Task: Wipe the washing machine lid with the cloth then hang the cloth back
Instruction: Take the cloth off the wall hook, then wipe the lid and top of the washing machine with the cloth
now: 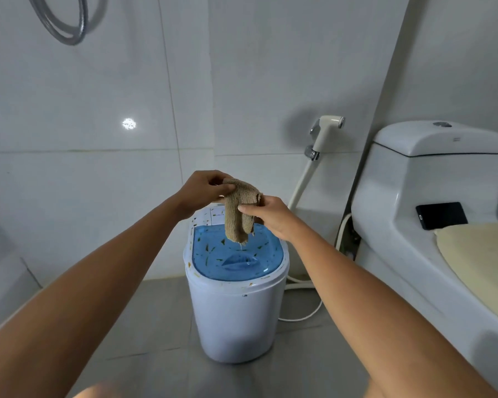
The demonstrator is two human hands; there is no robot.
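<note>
1. Cloth first: the tan, ribbed, woven cloth [240, 212] hangs in the air between both hands, bunched at the top and drooping in two lobes, directly above the translucent blue plastic lid [236, 255] of the small white round washing machine [236, 317] standing on the grey floor [144, 320].
2. It is held up over the machine, probably so the person can gather or fold it into a pad before pressing it down; the lid shows scattered orange and green specks, so wiping looks not yet done.
3. The left hand [203, 191] grips the upper corner, its fingers [217, 179] curled in and pinching the fabric.
4. The right hand [270, 216] pinches the opposite edge between thumb and fingers; how tightly is hard to tell, since the cloth covers the fingertips.
5. The cloth's lowest fringe hangs just above the lid, apparently not touching it.
6. A white ceramic toilet [431, 214] stands to the right, with a cream bidet sprayer [327, 130] on the tiled wall.
</note>
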